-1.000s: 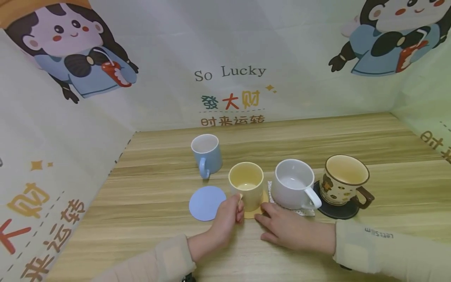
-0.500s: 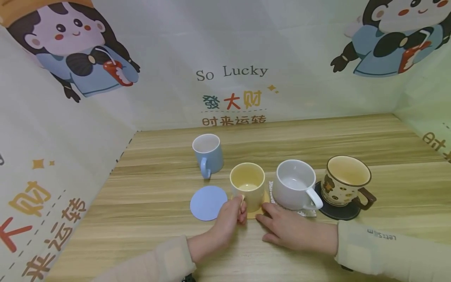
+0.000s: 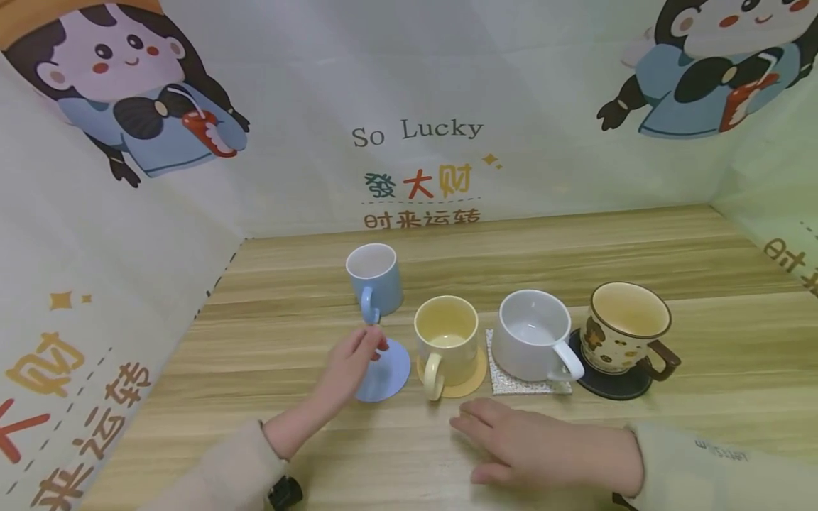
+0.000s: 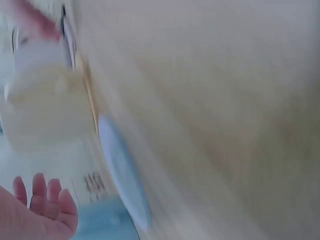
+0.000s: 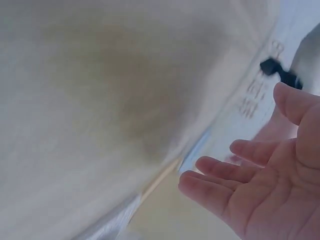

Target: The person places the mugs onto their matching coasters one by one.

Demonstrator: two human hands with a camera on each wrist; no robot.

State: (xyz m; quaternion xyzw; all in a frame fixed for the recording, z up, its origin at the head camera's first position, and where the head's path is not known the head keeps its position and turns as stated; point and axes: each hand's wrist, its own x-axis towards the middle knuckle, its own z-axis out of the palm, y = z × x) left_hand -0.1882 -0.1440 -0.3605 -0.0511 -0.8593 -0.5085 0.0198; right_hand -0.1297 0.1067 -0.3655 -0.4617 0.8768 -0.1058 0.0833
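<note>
My left hand point(image 3: 348, 365) is over the left part of a round blue coaster point(image 3: 391, 376), just in front of the light blue mug point(image 3: 383, 287). Its fingers are loosely bent and hold nothing, as the left wrist view also shows. The blue mug stands on the bare table behind that coaster, handle towards me. On a round yellow coaster point(image 3: 473, 383) stands a yellow mug point(image 3: 456, 358), untouched, its handle pointing at me. My right hand point(image 3: 517, 443) hovers or rests near the table in front of the yellow mug, fingers extended, holding nothing.
To the right, a wide white cup point(image 3: 527, 351) sits on a square silvery coaster point(image 3: 530, 388). Beside it a patterned mug point(image 3: 610, 348) with a brown handle stands on a black round coaster point(image 3: 616, 387). A printed cloth point(image 3: 294, 142) encloses the wooden table point(image 3: 275, 305).
My left hand has let go of the yellow mug's handle and moved left and away from me to the blue mug. The right hand has drawn back from the yellow coaster.
</note>
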